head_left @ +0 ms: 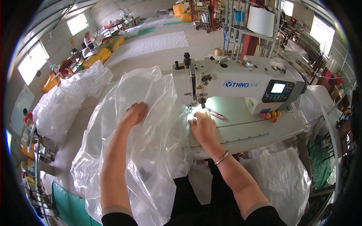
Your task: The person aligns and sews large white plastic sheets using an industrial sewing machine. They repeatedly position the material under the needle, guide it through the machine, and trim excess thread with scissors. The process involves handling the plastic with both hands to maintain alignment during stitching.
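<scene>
A large, crumpled clear plastic sheet (151, 150) spreads over the left side of the sewing table and hangs over its near edge. My left hand (136, 113) rests on this sheet, fingers lying on the plastic. Close to the lit needle area of the white sewing machine (233, 79), my right hand (204, 127) has its fingers bent together at the sheet's right edge. The palm hides part of the fingertips. Just right of the needle, a slim pink cutter (215, 114) lies on the machine bed.
Several small orange balls (270, 115) sit beneath the machine's control panel (278, 90). A ruler strip (245, 139) runs along the table's near edge. More plastic (283, 180) hangs at lower right; a plastic heap (68, 105) stands left. A person (89, 40) is far back.
</scene>
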Action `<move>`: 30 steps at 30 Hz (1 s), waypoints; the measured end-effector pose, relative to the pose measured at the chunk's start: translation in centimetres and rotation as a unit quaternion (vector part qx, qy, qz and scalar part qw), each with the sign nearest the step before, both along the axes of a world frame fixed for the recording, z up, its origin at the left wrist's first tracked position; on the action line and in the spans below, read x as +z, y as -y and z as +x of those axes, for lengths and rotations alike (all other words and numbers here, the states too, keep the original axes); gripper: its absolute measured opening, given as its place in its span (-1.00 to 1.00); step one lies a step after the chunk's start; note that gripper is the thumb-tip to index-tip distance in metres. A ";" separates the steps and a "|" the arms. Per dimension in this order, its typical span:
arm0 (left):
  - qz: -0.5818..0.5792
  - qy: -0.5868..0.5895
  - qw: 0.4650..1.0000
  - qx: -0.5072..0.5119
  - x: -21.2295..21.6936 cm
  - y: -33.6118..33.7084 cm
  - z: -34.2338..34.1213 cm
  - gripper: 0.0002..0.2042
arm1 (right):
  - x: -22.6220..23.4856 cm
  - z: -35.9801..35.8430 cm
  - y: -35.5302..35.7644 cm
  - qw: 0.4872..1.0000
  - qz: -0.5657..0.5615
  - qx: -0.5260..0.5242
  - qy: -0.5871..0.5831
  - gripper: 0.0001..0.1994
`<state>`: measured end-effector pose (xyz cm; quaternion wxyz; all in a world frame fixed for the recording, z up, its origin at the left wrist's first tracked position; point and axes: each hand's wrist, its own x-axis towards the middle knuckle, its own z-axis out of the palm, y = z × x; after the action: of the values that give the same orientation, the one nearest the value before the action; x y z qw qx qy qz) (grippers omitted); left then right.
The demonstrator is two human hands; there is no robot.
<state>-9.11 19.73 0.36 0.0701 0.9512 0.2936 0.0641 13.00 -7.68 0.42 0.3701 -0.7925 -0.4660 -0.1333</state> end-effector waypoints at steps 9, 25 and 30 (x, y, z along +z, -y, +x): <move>-0.030 -0.005 0.998 0.061 1.4 3.1 1.2 -0.52 | -0.2 0.5 -0.3 1.000 -0.021 -0.016 -0.012 -0.84; -0.074 -0.158 0.984 0.020 4.8 4.5 -6.3 -0.35 | 1.0 0.2 -1.0 0.989 -0.141 -0.006 -0.040 -0.78; -0.062 -0.172 0.982 0.052 5.3 6.2 -5.5 -0.34 | 0.0 0.4 -1.9 0.989 -0.141 -0.009 -0.044 -0.85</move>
<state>-14.61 13.56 5.64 0.0741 0.9250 0.3542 -0.1157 13.40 -5.76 0.40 0.2738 -0.8462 -0.4558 -0.0345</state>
